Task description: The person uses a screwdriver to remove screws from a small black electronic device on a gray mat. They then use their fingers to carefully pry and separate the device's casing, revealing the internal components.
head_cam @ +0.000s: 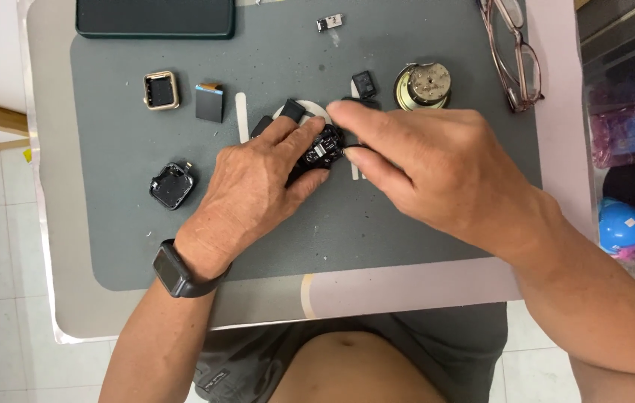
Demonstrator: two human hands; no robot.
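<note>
Your left hand and right hand both grip, fingers clamped, the small black watch module at mat centre; the gold watch case lies at 10 o'clock.

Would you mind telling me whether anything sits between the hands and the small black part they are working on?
Nothing visible does: the left hand and right hand both already touch the small black part.

You wear a black rectangular smartwatch on a black rubber strap on your left wrist, dark grey shorts, and no sleeves; arms are bare.
</note>
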